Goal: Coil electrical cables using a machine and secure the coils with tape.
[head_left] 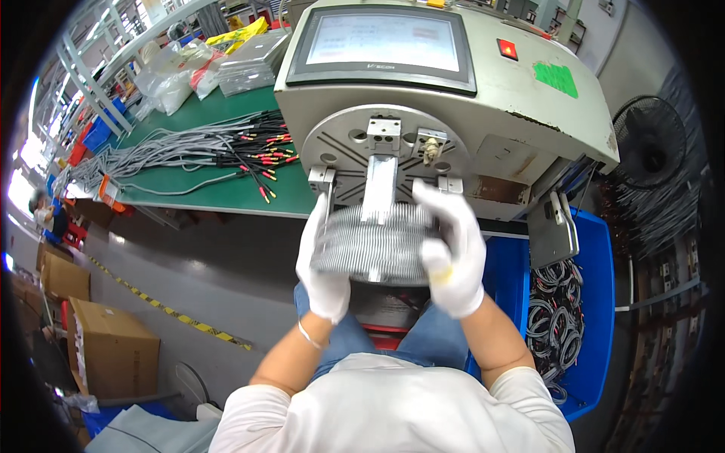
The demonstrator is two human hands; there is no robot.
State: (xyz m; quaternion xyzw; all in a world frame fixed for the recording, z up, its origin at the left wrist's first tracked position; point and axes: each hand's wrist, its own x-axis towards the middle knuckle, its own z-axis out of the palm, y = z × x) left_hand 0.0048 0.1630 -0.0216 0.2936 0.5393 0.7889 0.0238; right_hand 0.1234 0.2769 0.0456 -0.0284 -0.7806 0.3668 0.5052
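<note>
Blue bin (594, 317), lower right, is holding cable loops (542, 325); green tabletop (219, 198), upper left, is bearing leads (189, 145). Left hand (320, 283) and right hand (462, 257), both spread, are flanking a central grey coil (374, 245).

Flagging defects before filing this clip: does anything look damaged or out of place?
The machine casing looks worn: paint is chipped along its front edge, with a brown patch below. The green patch on top has ragged edges.

The cable coil (371, 248) is grey with fine stripes, the surface (219, 198) green, the floor tape (168, 307) (diagonally striped) yellow and black.
</note>
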